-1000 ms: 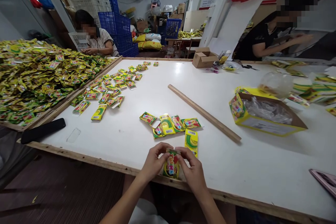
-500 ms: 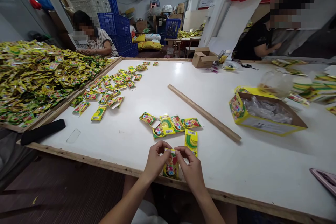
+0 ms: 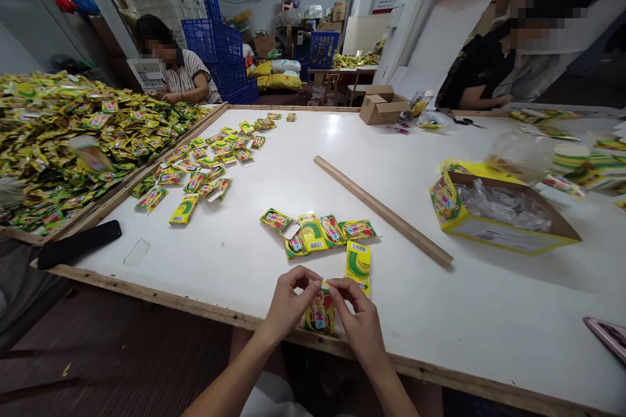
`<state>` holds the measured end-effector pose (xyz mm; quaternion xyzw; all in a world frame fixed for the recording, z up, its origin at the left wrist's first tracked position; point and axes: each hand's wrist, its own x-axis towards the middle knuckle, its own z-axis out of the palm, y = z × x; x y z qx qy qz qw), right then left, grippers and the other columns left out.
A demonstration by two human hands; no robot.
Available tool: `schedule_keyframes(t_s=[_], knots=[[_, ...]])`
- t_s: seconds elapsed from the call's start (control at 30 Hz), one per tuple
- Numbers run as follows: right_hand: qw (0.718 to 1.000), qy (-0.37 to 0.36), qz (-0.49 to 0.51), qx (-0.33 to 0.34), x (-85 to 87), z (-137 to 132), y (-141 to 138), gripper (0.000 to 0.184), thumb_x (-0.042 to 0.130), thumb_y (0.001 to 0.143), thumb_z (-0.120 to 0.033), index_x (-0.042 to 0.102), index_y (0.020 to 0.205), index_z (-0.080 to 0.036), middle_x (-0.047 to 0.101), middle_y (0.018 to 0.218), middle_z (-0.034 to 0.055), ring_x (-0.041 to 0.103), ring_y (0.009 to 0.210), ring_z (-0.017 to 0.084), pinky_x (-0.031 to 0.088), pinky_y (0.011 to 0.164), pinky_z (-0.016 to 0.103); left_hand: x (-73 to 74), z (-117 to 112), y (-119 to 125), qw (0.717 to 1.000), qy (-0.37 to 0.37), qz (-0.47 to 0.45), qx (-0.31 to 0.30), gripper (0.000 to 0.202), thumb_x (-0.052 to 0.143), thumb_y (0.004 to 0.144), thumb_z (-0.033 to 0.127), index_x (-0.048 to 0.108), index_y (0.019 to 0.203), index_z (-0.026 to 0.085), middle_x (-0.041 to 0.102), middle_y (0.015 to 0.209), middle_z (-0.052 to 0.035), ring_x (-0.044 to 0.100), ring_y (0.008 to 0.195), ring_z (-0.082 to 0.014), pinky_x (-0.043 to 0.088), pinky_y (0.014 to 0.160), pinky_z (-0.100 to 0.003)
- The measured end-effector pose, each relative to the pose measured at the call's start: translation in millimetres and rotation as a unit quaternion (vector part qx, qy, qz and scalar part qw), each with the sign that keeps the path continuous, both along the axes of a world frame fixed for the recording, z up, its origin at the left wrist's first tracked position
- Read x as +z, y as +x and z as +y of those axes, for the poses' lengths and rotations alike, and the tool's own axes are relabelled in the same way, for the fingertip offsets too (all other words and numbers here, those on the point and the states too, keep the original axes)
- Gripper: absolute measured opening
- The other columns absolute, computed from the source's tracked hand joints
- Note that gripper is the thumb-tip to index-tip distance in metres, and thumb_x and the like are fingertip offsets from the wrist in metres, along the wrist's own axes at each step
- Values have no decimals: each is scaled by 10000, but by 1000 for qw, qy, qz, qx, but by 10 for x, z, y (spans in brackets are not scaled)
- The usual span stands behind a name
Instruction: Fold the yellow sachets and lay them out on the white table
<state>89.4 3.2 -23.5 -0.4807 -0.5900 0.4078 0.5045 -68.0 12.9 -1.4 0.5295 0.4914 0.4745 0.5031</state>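
Note:
Between my hands, at the table's near edge, a small yellow-green printed carton (image 3: 320,314) stands with its top end toward the far side. My left hand (image 3: 292,298) pinches the top left corner with thumb and forefinger. On the top right corner my right hand (image 3: 356,313) has the same kind of pinch. The fingertips partly hide the carton's top flap. Just beyond my right hand lies a yellow carton with a green banana print (image 3: 358,266). Farther off is a loose group of several similar cartons (image 3: 313,232), one with an end flap open.
A wooden strip (image 3: 384,210) lies diagonally across the white table (image 3: 235,260). To the right stands an open display box (image 3: 499,208) holding clear plastic. Many cartons (image 3: 195,166) are scattered left, beside a large heap of packets (image 3: 88,130). Phones lie near both sides. Two people sit across.
My hands stay pinched on the carton's top, with only a slight shift. A blurred packet now shows over the heap at left. The person at right has lowered an arm.

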Motion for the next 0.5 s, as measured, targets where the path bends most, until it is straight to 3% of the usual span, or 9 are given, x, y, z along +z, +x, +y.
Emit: schedule_keyframes(t_s=[0.27,0.5], knots=[[1000,-4,15,-10,-15,-7,-4,194,606,894,-372,657,949,-194,646,923,60,618,862,206,497,763,277,63,82,-2,998,21,64,-7,144,630,817,266,695,770,146,645,699,-21,526,633,-130,413,612,-229],[1000,2,-1,12,4,-42,-65,208,622,878,-394,675,933,-200,670,915,64,636,843,217,527,747,300,16,-64,-116,996,51,41,-61,200,640,842,320,736,949,180,684,871,-69,612,829,-194,474,762,-288]])
